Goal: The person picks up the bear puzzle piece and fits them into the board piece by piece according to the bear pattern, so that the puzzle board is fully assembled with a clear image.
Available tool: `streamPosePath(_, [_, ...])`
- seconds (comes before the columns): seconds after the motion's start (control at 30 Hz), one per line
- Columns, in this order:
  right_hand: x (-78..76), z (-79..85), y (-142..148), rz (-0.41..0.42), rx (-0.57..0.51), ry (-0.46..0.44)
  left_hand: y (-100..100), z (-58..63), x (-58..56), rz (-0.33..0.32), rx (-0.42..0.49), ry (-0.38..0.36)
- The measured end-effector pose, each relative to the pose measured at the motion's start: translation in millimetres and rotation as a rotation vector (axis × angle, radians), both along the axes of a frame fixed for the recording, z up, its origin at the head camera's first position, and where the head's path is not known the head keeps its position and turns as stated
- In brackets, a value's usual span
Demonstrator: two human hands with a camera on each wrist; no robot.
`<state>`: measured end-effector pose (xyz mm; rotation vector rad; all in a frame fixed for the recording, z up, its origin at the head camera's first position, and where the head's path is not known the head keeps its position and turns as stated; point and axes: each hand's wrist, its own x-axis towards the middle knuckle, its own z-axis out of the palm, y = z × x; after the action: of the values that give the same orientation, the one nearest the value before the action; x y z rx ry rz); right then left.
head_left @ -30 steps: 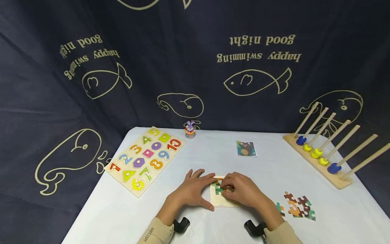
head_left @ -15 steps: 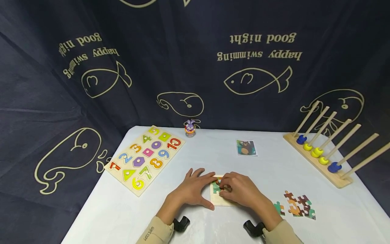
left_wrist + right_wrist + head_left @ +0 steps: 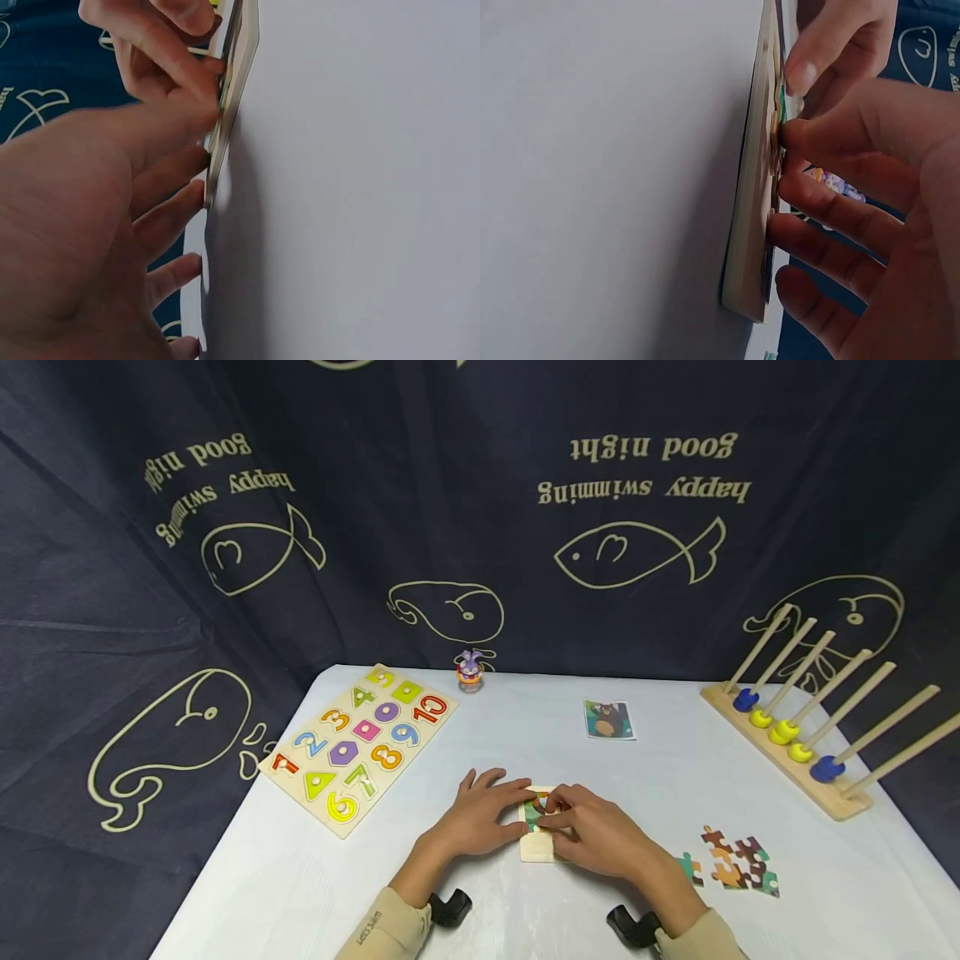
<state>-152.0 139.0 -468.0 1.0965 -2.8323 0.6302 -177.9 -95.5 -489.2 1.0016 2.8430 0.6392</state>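
A small wooden puzzle board lies before me, with colourful jigsaw pieces in its upper part. My left hand rests with spread, fairly straight fingers at the board's left side; its thumb touches the pieces. My right hand is bent over the board. In the right wrist view its thumb and fingertips hold a puzzle piece that stands slightly proud of the board; the piece's picture is mostly hidden. Loose jigsaw pieces lie to the right, one partly beside the right forearm.
A picture card of a bear lies beyond the board. At the left is a number-and-shape puzzle board. A rabbit figurine stands at the back. A wooden peg stand with blue and yellow beads stands at the right.
My left thumb has moved up and inward from the board's lower left corner onto the pieces. The right fingers have shifted slightly over the pieces. The loose pieces at the right stay put.
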Motion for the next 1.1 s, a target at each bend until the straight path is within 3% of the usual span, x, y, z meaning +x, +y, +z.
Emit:
streamPosePath(0.5, [-0.4,0.0,0,0.006,0.032,-0.010,8,2.7,2.7,0.097,-0.011,0.060])
streamPosePath(0.83, [-3.3,-1.2,0,-0.012,0.015,-0.041,10,1.6,1.6,0.109,-0.034,0.068])
streamPosePath(1.1, [-3.0,-1.2,14,-0.045,-0.146,-0.166,9,1.9,2.3,0.097,-0.025,0.052])
